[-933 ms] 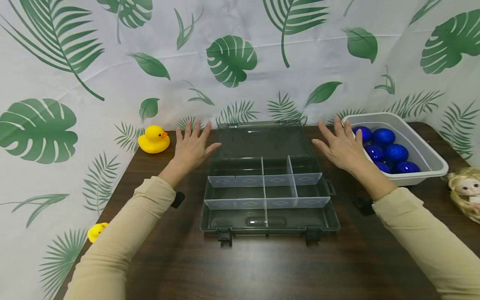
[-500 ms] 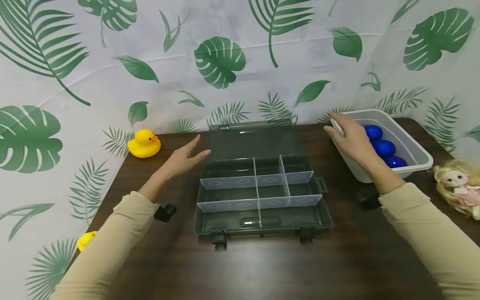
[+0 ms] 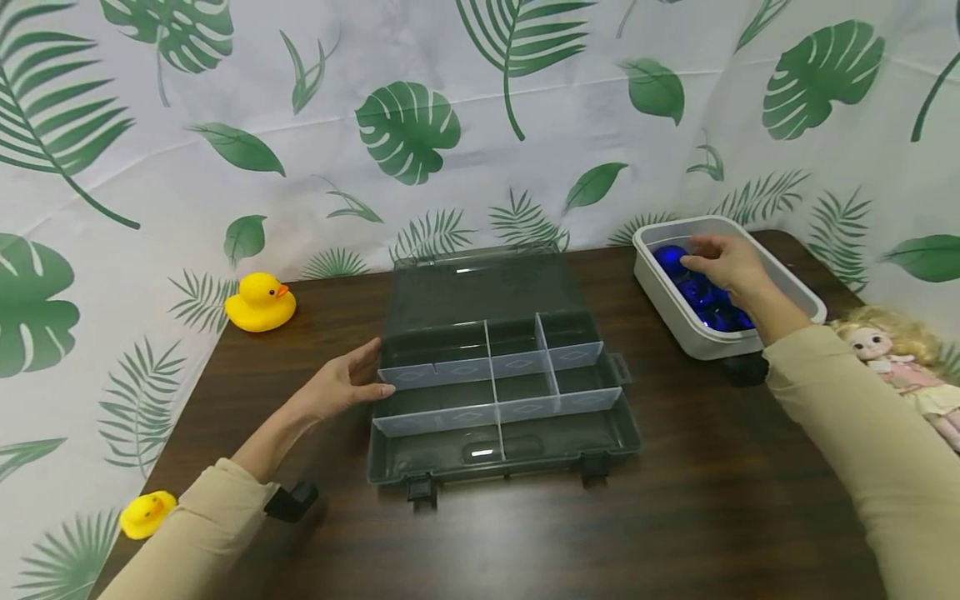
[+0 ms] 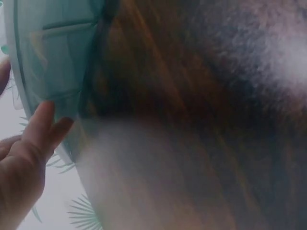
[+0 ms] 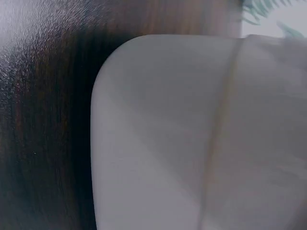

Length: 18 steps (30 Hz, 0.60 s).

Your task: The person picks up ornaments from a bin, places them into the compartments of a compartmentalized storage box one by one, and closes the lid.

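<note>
A dark translucent organizer box [image 3: 442,452] lies with its lid back on the table, its tray split by clear dividers [image 3: 442,419]. My left hand [image 3: 337,388] is at the box's left side, thumb tip over the rim and fingers along the outer wall. In the left wrist view its fingers [image 4: 43,117] reach that wall. My right hand [image 3: 726,265] hovers over a white plastic bin [image 3: 675,321], fingers loosely bent above several shiny blue balls [image 3: 670,259]. The right wrist view shows the bin's wall [image 5: 153,134], with the hand out of frame.
A yellow rubber duck [image 3: 261,304] stands at the back left, and a smaller one [image 3: 147,514] sits by the left edge. A blonde doll [image 3: 900,367] lies right of the bin. A leaf-print cloth [image 3: 480,167] hangs behind the dark wooden table [image 3: 517,542].
My left hand has come down from behind to the box's left side. The right hand has moved right, from beside the bin to over the balls. The head view has shifted right.
</note>
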{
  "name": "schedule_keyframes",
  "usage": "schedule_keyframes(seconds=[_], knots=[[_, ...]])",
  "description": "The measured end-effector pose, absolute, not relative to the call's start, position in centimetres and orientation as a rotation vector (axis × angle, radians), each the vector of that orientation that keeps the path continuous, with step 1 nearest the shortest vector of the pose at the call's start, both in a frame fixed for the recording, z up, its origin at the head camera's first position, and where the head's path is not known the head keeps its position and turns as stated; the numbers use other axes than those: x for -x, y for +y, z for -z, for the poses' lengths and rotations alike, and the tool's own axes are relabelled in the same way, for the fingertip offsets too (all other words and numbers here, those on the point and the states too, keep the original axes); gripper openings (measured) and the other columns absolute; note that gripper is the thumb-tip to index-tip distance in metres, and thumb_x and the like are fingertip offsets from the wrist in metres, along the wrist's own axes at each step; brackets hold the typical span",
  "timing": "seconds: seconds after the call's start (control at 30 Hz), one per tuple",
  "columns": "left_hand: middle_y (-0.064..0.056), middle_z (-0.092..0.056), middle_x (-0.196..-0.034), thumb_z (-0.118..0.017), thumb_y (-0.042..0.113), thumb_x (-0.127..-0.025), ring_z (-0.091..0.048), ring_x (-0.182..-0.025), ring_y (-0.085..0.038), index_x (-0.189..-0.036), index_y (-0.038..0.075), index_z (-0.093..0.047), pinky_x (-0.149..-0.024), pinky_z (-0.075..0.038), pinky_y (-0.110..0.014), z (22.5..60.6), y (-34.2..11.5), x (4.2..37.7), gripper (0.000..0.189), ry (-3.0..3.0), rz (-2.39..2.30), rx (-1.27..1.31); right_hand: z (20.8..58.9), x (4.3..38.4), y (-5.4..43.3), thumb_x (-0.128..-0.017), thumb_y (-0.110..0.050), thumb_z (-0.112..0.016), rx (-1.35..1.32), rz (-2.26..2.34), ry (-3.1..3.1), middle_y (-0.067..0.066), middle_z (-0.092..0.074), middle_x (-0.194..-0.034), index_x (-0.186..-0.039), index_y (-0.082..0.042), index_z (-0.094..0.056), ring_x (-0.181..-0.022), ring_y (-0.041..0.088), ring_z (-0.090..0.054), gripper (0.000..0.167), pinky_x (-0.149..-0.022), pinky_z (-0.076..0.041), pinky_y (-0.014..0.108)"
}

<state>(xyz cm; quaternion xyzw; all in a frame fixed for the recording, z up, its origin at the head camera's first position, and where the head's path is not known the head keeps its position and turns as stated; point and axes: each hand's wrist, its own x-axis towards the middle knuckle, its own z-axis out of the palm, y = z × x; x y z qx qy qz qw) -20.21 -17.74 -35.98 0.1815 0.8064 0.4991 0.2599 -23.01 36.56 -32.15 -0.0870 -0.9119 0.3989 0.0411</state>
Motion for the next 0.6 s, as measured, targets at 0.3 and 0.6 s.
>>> schedule_keyframes(seconds=[0.3,0.6], knots=[[-0.022,-0.005,-0.156,-0.066,0.014,-0.088,-0.021,-0.138,-0.043,-0.151,0.001,-0.005,-0.107,-0.028,-0.054,36.2,-17.7,19.9,0.088,2.198,-1.368,-0.457,33.3,24.6,36.9,-0.092,-0.015,-0.059,0.218,-1.062,-2.862,0.035,-0.041,-0.134,-0.136,0.012,-0.038,-0.118,0.049,-0.043,0.055,-0.099,-0.037,0.056],[-0.023,-0.004,-0.156,-0.066,0.015,-0.088,-0.024,-0.136,-0.045,-0.15,0.0,-0.006,-0.105,-0.032,-0.053,36.3,-17.7,20.0,0.087,2.208,-1.359,-0.475,34.2,25.7,37.3,-0.087,-0.014,-0.065,0.014,-0.72,-2.912,0.039,-0.052,-0.116,-0.131,0.014,-0.043,-0.1,0.05,-0.054,0.056,-0.087,-0.042,0.057]])
